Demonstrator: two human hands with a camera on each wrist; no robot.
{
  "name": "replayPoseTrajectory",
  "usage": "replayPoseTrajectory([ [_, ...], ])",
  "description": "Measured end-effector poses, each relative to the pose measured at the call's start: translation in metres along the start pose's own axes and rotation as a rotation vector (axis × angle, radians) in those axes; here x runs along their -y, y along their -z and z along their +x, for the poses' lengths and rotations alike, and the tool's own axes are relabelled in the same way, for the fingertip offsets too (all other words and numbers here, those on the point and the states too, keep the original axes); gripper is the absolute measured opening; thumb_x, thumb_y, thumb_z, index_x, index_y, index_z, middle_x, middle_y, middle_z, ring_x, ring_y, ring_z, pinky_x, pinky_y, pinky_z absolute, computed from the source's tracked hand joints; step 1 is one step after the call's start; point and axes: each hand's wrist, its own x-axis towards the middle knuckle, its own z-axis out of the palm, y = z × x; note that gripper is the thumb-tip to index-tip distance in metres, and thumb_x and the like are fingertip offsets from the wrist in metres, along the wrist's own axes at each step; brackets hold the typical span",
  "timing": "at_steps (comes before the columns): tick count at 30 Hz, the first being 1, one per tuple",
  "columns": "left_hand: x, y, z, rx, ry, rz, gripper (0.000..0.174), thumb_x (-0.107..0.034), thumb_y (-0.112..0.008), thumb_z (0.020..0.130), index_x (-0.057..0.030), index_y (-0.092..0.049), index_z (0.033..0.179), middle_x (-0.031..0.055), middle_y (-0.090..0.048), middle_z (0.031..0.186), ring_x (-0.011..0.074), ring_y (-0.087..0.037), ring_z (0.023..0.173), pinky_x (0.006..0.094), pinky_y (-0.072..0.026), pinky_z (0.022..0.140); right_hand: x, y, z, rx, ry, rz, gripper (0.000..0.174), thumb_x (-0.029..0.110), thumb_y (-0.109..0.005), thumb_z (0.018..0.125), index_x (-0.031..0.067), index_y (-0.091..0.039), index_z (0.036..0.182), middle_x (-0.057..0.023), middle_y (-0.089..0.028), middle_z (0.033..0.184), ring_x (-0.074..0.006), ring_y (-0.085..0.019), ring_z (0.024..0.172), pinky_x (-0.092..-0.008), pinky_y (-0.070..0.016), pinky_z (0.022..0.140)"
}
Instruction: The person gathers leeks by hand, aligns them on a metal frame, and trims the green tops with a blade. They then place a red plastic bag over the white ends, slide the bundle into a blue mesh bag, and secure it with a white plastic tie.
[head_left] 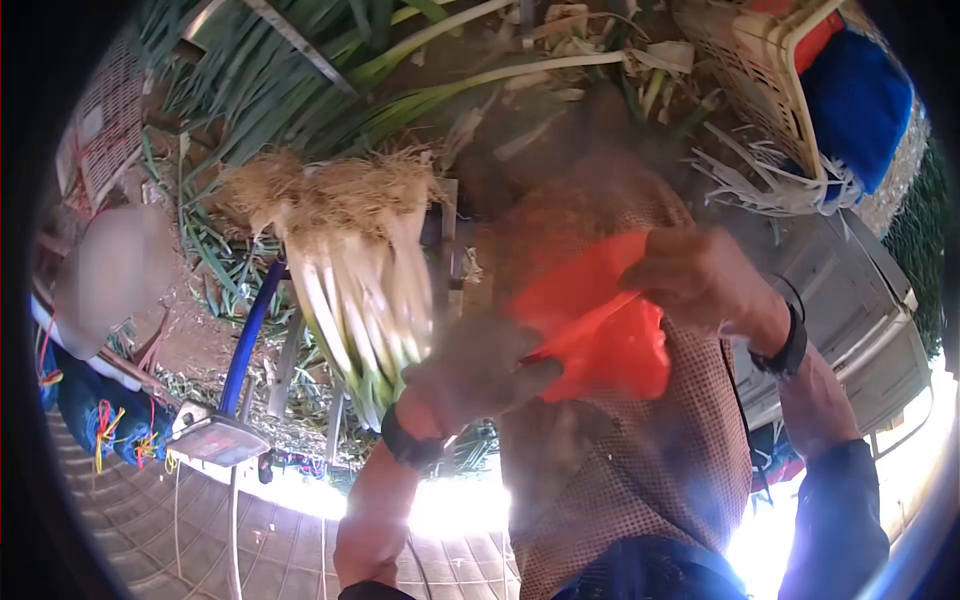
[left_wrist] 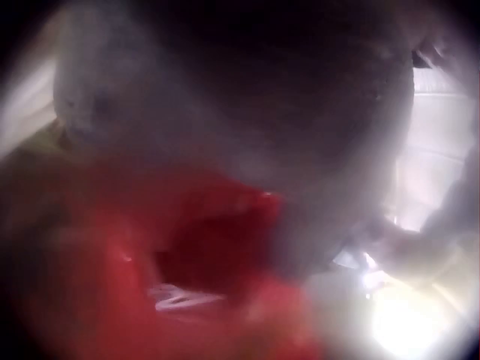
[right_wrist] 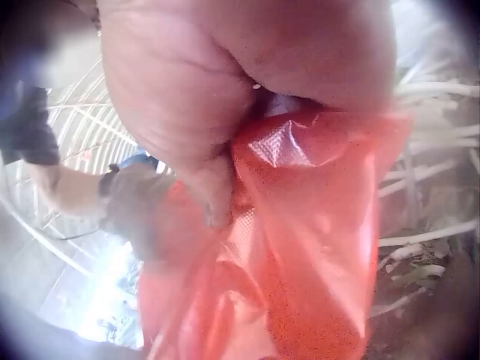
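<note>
A red plastic bag (head_left: 600,330) is stretched between the two hands in front of the body. The right hand (head_left: 695,280) pinches its upper right edge; in the right wrist view the bag (right_wrist: 307,240) hangs in folds below the thumb and fingers (right_wrist: 210,180). At the lower left edge, the left hand (head_left: 475,370) holds the bag between thumb and fingers, blurred in the head view. Dark and close to the lens, that hand covers much of the left wrist view, with the bag (left_wrist: 127,277) below it.
A bundle of green onions (head_left: 360,250), roots upward, lies left of the hands. More long green leaves (head_left: 270,100) lie behind. At upper right stand a cream crate (head_left: 790,110) with blue cloth and a grey bin (head_left: 850,330). A blue-posted scale (head_left: 215,435) is at lower left.
</note>
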Motion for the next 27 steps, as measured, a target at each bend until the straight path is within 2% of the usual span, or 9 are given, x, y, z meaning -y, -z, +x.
replayPoseTrajectory([
  [4,0.019,0.013,-0.045,0.112,0.441,-0.576,0.031,-0.022,-0.074,0.087,0.0025,-0.074,0.105,0.0079,-0.074,0.085,0.0174,-0.068,0.07,0.0302,-0.053,0.066,-0.03,-0.043,0.011,-0.192,-0.27,0.441,0.026,-0.001,-0.064,0.078,0.0046,-0.077,0.1,-0.008,-0.071,0.091,-0.0185,-0.067,0.082,-0.0299,-0.0535,0.073],
  [8,0.075,0.007,-0.083,-0.249,0.364,-0.85,0.021,-0.005,-0.07,0.087,0.0021,-0.073,0.106,0.0056,-0.074,0.087,0.0111,-0.066,0.073,0.0255,-0.0516,0.068,-0.038,-0.101,0.047,-0.294,-0.546,0.957,0.019,0.0,-0.063,0.087,-0.001,-0.074,0.103,-0.0054,-0.071,0.096,-0.0103,-0.066,0.088,-0.0267,-0.0529,0.077],
  [11,0.109,0.03,-0.103,-0.6,0.328,-0.563,0.018,-0.008,-0.072,0.09,-0.0004,-0.075,0.107,0.0068,-0.075,0.093,0.0146,-0.071,0.08,0.0286,-0.0552,0.067,-0.021,-0.136,0.097,-0.463,-0.371,1.262,0.021,0.004,-0.066,0.091,-0.0033,-0.072,0.11,-0.0037,-0.071,0.099,-0.0089,-0.065,0.09,-0.0255,-0.0522,0.078],
  [15,0.117,0.084,-0.086,-1.178,0.296,0.013,0.017,-0.011,-0.068,0.093,-0.0021,-0.074,0.107,0.0096,-0.075,0.092,0.018,-0.07,0.075,0.0318,-0.0544,0.066,-0.001,-0.164,0.174,-0.662,-0.294,1.198,0.021,0.012,-0.066,0.095,-0.0022,-0.07,0.11,-0.0033,-0.07,0.098,-0.0111,-0.064,0.09,-0.0259,-0.0511,0.077],
  [17,0.138,0.116,-0.072,-1.255,0.202,0.466,0.023,-0.017,-0.063,0.097,-0.0029,-0.072,0.113,0.0147,-0.075,0.097,0.0292,-0.071,0.08,0.0394,-0.056,0.072,0.001,-0.176,0.209,-0.768,-0.222,1.121,0.02,0.015,-0.064,0.095,0.0007,-0.07,0.107,-0.0072,-0.071,0.097,-0.018,-0.067,0.089,-0.0305,-0.0522,0.078],
  [20,0.167,0.156,-0.048,-1.201,0.318,0.749,0.03,-0.022,-0.061,0.1,-0.0008,-0.069,0.119,0.0157,-0.073,0.114,0.0355,-0.069,0.102,0.0405,-0.0539,0.09,0.005,-0.172,0.235,-0.824,-0.29,0.449,0.019,0.021,-0.061,0.096,0.0053,-0.07,0.104,-0.0163,-0.07,0.098,-0.0355,-0.066,0.091,-0.0415,-0.0526,0.079],
  [22,0.184,0.173,-0.035,-1.216,0.298,0.773,0.03,-0.021,-0.059,0.101,-0.0016,-0.067,0.122,0.0156,-0.073,0.117,0.037,-0.068,0.101,0.0403,-0.0543,0.089,0.003,-0.176,0.244,-0.863,-0.193,0.244,0.022,0.024,-0.061,0.095,0.0066,-0.07,0.105,-0.0203,-0.067,0.097,-0.042,-0.063,0.094,-0.0466,-0.0516,0.081],
  [26,0.226,0.193,-0.028,-0.952,0.63,0.253,0.038,-0.032,-0.054,0.101,-0.0066,-0.064,0.127,0.0191,-0.069,0.121,0.0412,-0.065,0.11,0.0495,-0.053,0.089,0.002,-0.176,0.251,-0.728,-0.299,0.28,0.024,0.027,-0.064,0.093,0.0067,-0.07,0.105,-0.0197,-0.066,0.091,-0.0431,-0.063,0.092,-0.0481,-0.0514,0.079],
  [27,0.254,0.191,-0.031,-0.915,0.467,0.293,0.038,-0.031,-0.055,0.1,-0.0072,-0.064,0.128,0.019,-0.068,0.124,0.0402,-0.064,0.112,0.0488,-0.0527,0.091,-0.005,-0.183,0.255,-0.743,-0.234,0.368,0.024,0.027,-0.064,0.093,0.0075,-0.07,0.106,-0.0199,-0.066,0.091,-0.0431,-0.063,0.091,-0.0471,-0.0518,0.078],
])
